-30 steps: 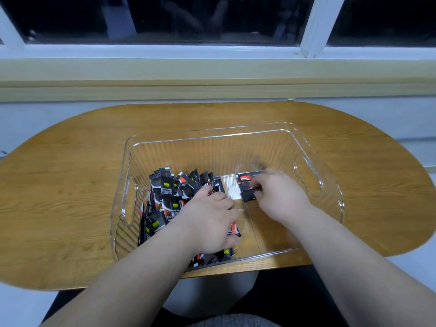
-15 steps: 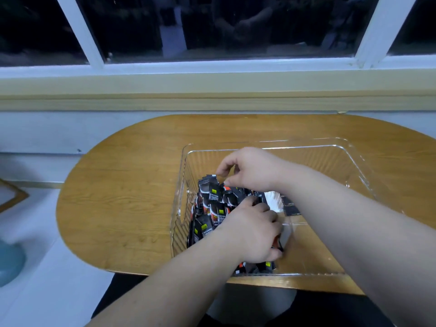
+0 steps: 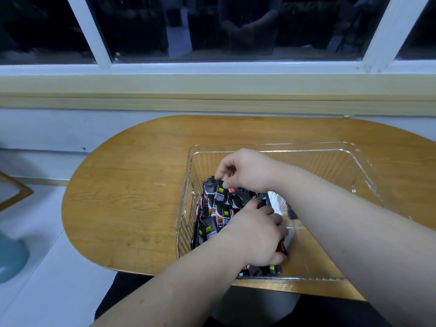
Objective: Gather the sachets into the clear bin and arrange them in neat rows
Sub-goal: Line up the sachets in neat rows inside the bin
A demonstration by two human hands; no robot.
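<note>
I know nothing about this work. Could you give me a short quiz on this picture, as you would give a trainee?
1. True or false: all the sachets in sight lie inside the clear bin.
2. Toward which side of the bin are the sachets packed? A) the person's left B) the person's right C) the far wall
3. Fill in: the right hand pinches sachet tops at the far end of the bunch, while the left hand holds the ___ end.
Key: 1 true; 2 A; 3 near.
</note>
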